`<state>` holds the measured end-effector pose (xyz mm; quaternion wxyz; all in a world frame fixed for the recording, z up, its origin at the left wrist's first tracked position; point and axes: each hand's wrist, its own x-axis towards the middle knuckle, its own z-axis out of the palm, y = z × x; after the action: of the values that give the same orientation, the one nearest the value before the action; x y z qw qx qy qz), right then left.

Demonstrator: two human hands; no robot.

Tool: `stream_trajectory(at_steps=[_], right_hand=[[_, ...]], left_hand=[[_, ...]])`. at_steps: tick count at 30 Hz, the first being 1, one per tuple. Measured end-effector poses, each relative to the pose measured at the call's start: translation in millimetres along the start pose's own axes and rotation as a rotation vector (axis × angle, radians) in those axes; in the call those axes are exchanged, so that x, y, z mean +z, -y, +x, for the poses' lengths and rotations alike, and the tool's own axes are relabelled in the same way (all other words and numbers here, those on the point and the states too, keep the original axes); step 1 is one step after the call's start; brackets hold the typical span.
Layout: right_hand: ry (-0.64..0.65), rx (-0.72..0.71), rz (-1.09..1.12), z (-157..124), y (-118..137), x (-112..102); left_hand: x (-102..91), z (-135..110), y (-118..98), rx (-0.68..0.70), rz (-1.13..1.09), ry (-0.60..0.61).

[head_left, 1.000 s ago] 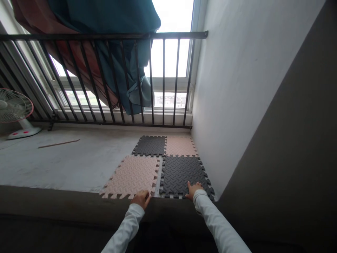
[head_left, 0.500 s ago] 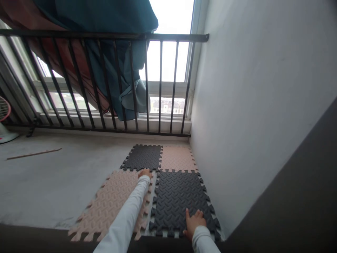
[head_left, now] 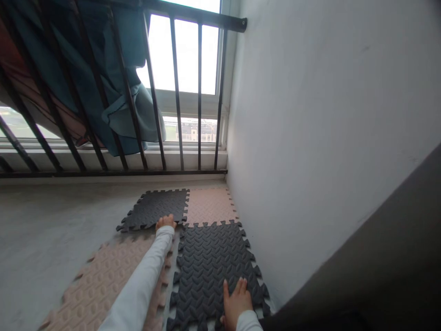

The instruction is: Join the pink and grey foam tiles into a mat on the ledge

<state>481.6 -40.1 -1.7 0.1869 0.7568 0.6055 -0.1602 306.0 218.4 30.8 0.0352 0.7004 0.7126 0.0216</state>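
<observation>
1. Item layout: I observed four interlocking foam mats with toothed edges and a tread-pattern surface, lying flat on the concrete floor [head_left: 51, 248] in a two-by-two block beside the white wall [head_left: 310, 138]. They comprised a near dark grey mat [head_left: 213, 271], a near beige mat [head_left: 99, 289], a far dark grey mat [head_left: 155, 207] and a far beige mat [head_left: 208, 205].
2. Visibility: The frame cut off the lower edges of both near mats. The white sleeve [head_left: 138, 285] covered part of the near beige mat.
3. Hand state: Both hands were apart, open and not clamped on anything. My view showed the left hand [head_left: 165, 222] at the seam between the near beige and far dark grey mats. The right hand [head_left: 237, 301] lay flat, fingers spread, on the near dark grey mat, close to its lower edge.
</observation>
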Motion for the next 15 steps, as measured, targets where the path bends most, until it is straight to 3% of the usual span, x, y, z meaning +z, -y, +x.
stream_trajectory(at_steps=[4, 6, 11, 15], right_hand=[[-0.006, 0.012, -0.003, -2, 1, -2], [-0.003, 0.019, -0.005, -3, 2, -3], [-0.009, 0.011, 0.018, -3, 3, -5], [0.015, 0.029, 0.017, -4, 4, -11]], left_hand=[[-52.3, 25, 4, 0.024, -0.016, -0.124], [-85.3, 39, 14, -0.051, -0.100, -0.189], [-159.6, 55, 69, -0.404, -0.503, -0.388], [-189.7, 36, 115, -0.437, -0.578, -0.586]])
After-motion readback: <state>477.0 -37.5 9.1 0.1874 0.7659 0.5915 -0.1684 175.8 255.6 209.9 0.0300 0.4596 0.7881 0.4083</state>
